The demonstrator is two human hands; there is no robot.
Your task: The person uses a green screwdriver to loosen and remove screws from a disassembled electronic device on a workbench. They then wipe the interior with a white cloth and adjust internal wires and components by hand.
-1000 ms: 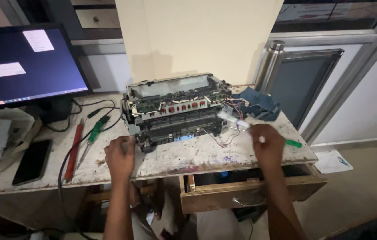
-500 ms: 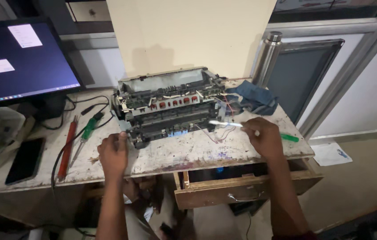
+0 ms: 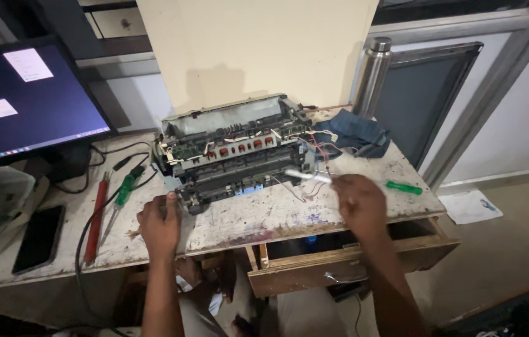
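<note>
A stripped-down printer (image 3: pixel 233 153) with exposed boards and wires sits in the middle of a worn table (image 3: pixel 258 218). My left hand (image 3: pixel 160 226) rests at the printer's front left corner, fingers touching its frame. My right hand (image 3: pixel 359 203) is closed on a thin white tool (image 3: pixel 308 176) whose tip points left toward the printer's front right side and its loose wires.
A green-handled screwdriver (image 3: pixel 403 187) lies to the right of my right hand. A red rod (image 3: pixel 96 215), a green-handled tool (image 3: pixel 122 190) and a black phone (image 3: pixel 38 238) lie at the left. A monitor (image 3: pixel 24 103) stands back left. A drawer (image 3: pixel 345 262) hangs open below. A blue cloth (image 3: pixel 353 134) and steel flask (image 3: pixel 373 75) are behind.
My right hand has brought the white tool lower and nearer the printer's front right. My left hand stays at the printer's left corner.
</note>
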